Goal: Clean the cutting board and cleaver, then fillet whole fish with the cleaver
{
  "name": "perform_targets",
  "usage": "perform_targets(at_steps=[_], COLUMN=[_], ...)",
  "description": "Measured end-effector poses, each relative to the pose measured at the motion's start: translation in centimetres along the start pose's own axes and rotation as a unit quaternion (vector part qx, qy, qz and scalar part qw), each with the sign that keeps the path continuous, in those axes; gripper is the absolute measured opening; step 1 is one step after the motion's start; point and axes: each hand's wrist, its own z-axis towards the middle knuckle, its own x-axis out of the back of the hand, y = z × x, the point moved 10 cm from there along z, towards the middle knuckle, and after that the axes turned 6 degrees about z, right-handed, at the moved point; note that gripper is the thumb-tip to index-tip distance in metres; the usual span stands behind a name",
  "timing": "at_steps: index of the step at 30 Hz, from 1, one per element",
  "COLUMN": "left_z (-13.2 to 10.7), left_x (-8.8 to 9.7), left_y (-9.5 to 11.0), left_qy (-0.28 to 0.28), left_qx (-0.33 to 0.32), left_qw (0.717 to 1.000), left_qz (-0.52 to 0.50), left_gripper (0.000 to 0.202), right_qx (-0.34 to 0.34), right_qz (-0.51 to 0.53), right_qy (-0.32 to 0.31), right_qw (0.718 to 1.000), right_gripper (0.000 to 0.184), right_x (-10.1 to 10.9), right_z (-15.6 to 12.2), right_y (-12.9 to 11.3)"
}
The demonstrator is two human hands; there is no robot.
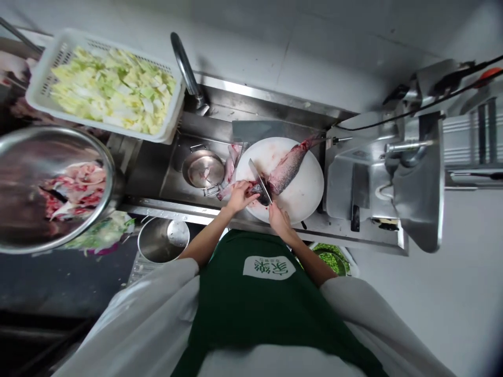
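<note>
On a round white cutting board (308,195) lies a fish (291,166), its tail toward the back right and its head end toward me. My right hand (280,218) is closed on the handle end of a cleaver (256,173), whose blade stands across the fish close behind the head. My left hand (240,196) grips the dark fish head (261,195) left of the blade. Red flesh shows by the blade, but how deep the cut goes is hidden. Pale fish pieces (232,159) lie just left of the board.
A metal pot (203,168) sits in the sink under a tap (184,63). Left are a basket of chopped cabbage (113,91) and a steel bowl (23,193) with meat pieces. A slicing machine (416,183) stands right. Below the counter is an open steel pot (155,241).
</note>
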Motion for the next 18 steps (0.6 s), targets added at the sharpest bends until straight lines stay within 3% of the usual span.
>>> perform_targets(at_steps=[5,9,14,18], left_z=[-0.1,-0.6,-0.6,-0.5], left_x=[0.2,0.0,-0.1,-0.1], left_y=[-0.3,-0.2,0.8,1.3], left_qy=[0.018,0.030,0.040,0.052], left_qx=[0.053,0.106,0.113,0.124], left_qw=[0.998,0.994,0.992,0.989], left_qz=[-0.004,-0.018,-0.050,-0.063], left_gripper=[0.041,0.043,0.040,0.032], right_qx=[-0.001,0.015,-0.017,-0.012], right_qz=[-0.033,-0.068,-0.109,-0.094], right_qy=[-0.027,-0.053,-0.071,-0.057], right_qw=[0.999,0.996,0.991,0.994], right_gripper=[0.050,0.050,0.054,0.054], right_x=[2.0,3.5,0.9,-1.1], right_z=[-0.2,-2.1,-4.0,-1.7], right_y=[-1.3,-1.1,1.6,1.5])
